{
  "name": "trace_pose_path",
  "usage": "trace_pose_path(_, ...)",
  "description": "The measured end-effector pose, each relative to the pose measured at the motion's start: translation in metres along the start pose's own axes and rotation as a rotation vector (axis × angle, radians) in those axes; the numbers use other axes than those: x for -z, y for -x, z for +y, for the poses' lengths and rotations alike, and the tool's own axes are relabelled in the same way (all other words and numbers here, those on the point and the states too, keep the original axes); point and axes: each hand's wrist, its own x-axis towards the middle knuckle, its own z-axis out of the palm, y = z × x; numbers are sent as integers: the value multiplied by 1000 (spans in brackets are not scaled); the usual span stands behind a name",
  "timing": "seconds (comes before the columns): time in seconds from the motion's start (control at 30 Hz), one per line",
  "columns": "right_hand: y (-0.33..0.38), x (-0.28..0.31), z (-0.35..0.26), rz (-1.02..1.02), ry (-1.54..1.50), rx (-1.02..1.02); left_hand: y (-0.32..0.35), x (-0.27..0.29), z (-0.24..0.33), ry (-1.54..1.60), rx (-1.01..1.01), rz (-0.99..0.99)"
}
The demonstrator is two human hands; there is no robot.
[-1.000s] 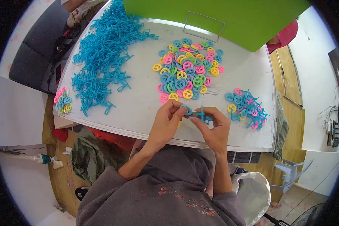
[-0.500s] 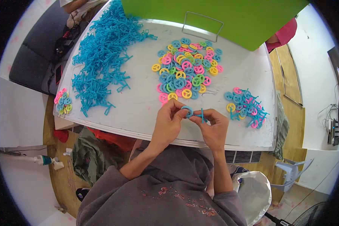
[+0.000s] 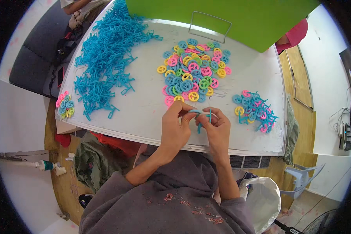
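Note:
Over the front edge of the table both hands meet. Between thumb and fingers, my left hand (image 3: 176, 124) pinches a blue plastic wheel (image 3: 194, 111), seen nearly edge-on. My right hand (image 3: 217, 130) grips a blue plastic frame piece (image 3: 200, 127) against the wheel; the fingers hide where the two parts touch. Just beyond lies a heap of spoked wheels (image 3: 193, 70) in pink, yellow, green and blue. To the right rests a smaller pile of blue pieces with wheels on them (image 3: 255, 111).
A big heap of loose blue frame pieces (image 3: 105, 58) covers the table's left side. A small cluster of wheels (image 3: 65, 104) sits at the left edge. Across the back stands a green panel (image 3: 222, 19) with a wire handle. Other people's arms show at the far left and far right.
My hands have drawn closer together, the right one moving left. The wheel has turned from showing its ring to nearly edge-on, and the blue frame piece now points downward.

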Motion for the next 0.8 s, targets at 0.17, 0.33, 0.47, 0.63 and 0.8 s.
trace_pose_path(0.17,-1,6,-7,-99,234,88,-7,8,-1,256,194,-38)
trace_pose_path(0.33,-4,5,-2,0,425,448,-3,10,-2,290,220,-42)
trace_pose_path(0.47,0,-2,0,26,371,384,-2,4,-2,338,207,28)
trace_pose_path(0.63,-3,-4,15,94,255,283,-1,0,-1,233,149,50)
trace_pose_path(0.8,-3,-6,20,133,188,241,-1,-2,-3,248,240,49)
